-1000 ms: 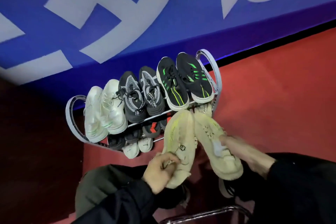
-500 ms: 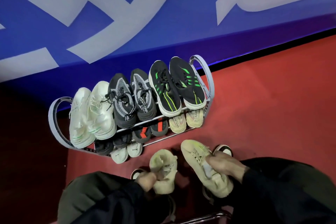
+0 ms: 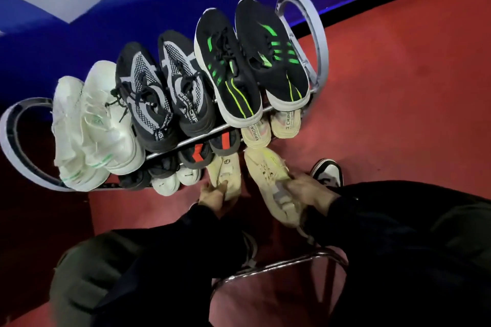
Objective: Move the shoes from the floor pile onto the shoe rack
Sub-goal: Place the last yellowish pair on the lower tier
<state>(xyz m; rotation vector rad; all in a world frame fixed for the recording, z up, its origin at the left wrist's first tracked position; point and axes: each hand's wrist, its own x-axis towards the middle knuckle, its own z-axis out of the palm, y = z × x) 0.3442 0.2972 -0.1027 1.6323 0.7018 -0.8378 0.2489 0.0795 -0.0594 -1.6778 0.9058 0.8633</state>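
A two-tier metal shoe rack (image 3: 317, 42) stands against the blue wall. Its top tier carries a white pair (image 3: 87, 125), a grey-patterned black pair (image 3: 164, 93) and a black pair with green stripes (image 3: 247, 61). On the lower tier sit dark shoes with red tabs (image 3: 210, 148), white toes (image 3: 172, 180) and a beige pair (image 3: 273, 125). My left hand (image 3: 212, 198) grips one pale yellow sneaker (image 3: 225, 175) by its heel, toe at the lower tier. My right hand (image 3: 308, 190) holds the other pale yellow sneaker (image 3: 268, 180), just right of it.
Red carpet (image 3: 398, 87) spreads to the right of the rack. My black-and-white shoe (image 3: 328, 172) rests on it beside my right hand. A chrome chair tube (image 3: 279, 265) curves between my knees. Dark sleeves and trousers fill the bottom of the view.
Both hands have carried the pale yellow sneakers down from in front of the rack and then forward, so their toes now sit by the lower tier. The view has closed in on the rack.
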